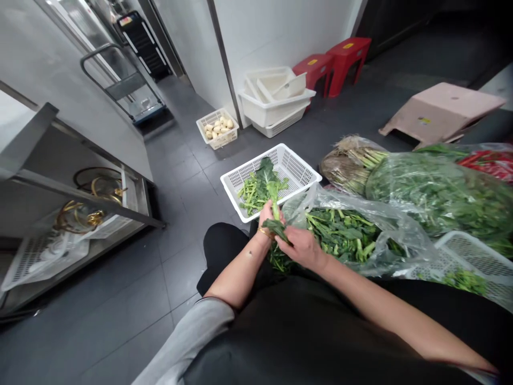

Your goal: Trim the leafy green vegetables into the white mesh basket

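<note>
My left hand (266, 218) is closed around the pale stem of a leafy green stalk (274, 193), which points up over the near rim of a white slotted basket (306, 170). Dark leaves hang at the stalk's lower end, and my right hand (300, 245) pinches them. Cut greens (250, 195) lie in the basket's left part. A large dark leaf (265, 174) stands above them; whether it belongs to the held stalk I cannot tell. Beside my right hand, an open clear plastic bag (404, 235) holds a heap of similar greens (344, 232).
To the right lie a bundle of rooted stalks (347, 166), a large bag of greens (444, 192), red peppers (491, 163) and another white basket (476, 251). A basket of pale roundish vegetables (218, 128), stacked tubs (276, 107), red stools (348, 53) and a pink stool (444, 109) stand farther off.
</note>
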Available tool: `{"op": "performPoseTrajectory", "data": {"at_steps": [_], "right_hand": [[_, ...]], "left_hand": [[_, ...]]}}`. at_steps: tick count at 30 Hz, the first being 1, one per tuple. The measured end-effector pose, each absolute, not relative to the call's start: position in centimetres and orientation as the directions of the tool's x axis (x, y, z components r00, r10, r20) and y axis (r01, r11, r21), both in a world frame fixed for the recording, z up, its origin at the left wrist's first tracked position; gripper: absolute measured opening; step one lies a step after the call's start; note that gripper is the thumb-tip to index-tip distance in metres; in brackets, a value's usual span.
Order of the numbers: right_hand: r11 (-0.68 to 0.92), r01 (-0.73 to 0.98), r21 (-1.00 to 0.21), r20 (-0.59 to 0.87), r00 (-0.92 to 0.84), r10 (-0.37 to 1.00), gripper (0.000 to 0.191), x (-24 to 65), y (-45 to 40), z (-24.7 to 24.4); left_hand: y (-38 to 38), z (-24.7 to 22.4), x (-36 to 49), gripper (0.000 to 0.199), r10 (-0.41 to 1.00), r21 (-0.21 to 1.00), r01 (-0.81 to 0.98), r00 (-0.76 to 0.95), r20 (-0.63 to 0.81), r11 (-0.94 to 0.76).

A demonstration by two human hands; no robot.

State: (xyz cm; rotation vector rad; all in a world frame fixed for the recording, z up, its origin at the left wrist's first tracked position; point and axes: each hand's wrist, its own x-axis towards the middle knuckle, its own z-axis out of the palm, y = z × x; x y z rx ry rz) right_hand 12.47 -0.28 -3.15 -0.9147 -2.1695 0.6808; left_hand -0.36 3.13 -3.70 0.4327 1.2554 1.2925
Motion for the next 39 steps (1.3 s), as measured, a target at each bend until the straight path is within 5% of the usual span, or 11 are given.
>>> {"op": "performPoseTrajectory", "data": {"at_steps": [5,10,14,17,21,25,27,29,31,35,39], "right_hand": [[0.316,0.415,-0.853,-0.077,-0.700,0.710,0.039,15.2,1.7,-5.2],[0.020,0.129,-0.991,-0.060,-0.589,0.806,0.045,14.5,4.9,-2.6],[0.034,0.568,-0.823,-0.121,-0.234,0.965,0.044,13.0,6.3,-2.1],[0.014,0.620,-0.785,-0.044,-0.078,0.996,0.041,12.7,6.6,-3.0],[0.088,0.452,-0.888,0.082,-0.033,0.996,0.039,12.5,2.9,-4.4],[0.435,0.357,-0.827,0.245,-0.467,0.850,0.025,12.8,-2.3,-6.6],[0.468,0.458,-0.756,0.063,-0.661,0.748,0.020,13.5,-2.7,-7.7],[0.416,0.654,-0.633,-0.218,-0.665,0.714,0.021,14.4,-1.1,-8.0],[0.377,0.735,-0.564,-0.340,-0.623,0.705,0.025,15.1,1.7,-7.0],[0.388,0.597,-0.702,-0.049,-0.584,0.811,0.037,14.4,5.1,-2.4],[0.606,0.624,-0.493,0.218,-0.586,0.780,0.034,12.6,1.5,-0.1]], "left_hand": [[1.3,-3.0,-3.4,0.045,0.837,0.609,-0.575,0.379,-0.394,0.547],[-1.0,-4.0,-0.6,0.059,0.529,0.515,-0.270,0.711,-0.463,0.813],[-1.0,-4.1,1.9,0.055,0.778,0.698,-0.344,0.271,-0.568,0.629],[-0.8,-4.3,3.0,0.047,0.896,0.818,-0.436,-0.056,-0.441,0.375],[0.6,-4.6,2.7,0.043,0.889,0.781,-0.523,-0.092,-0.449,0.341],[2.7,-4.1,-0.8,0.038,0.848,0.790,-0.557,-0.265,-0.459,0.254],[2.7,-3.5,-2.5,0.038,0.879,0.816,-0.520,-0.231,-0.417,0.250],[2.0,-2.9,-3.2,0.039,0.924,0.863,-0.449,-0.177,-0.340,0.232],[0.8,-2.7,-2.8,0.041,0.950,0.915,-0.347,-0.154,-0.271,0.205],[-0.6,-2.8,-0.3,0.043,0.972,0.962,-0.180,-0.080,-0.221,0.204],[0.2,-2.7,0.2,0.041,0.941,0.906,-0.333,-0.120,-0.318,0.263]]}}
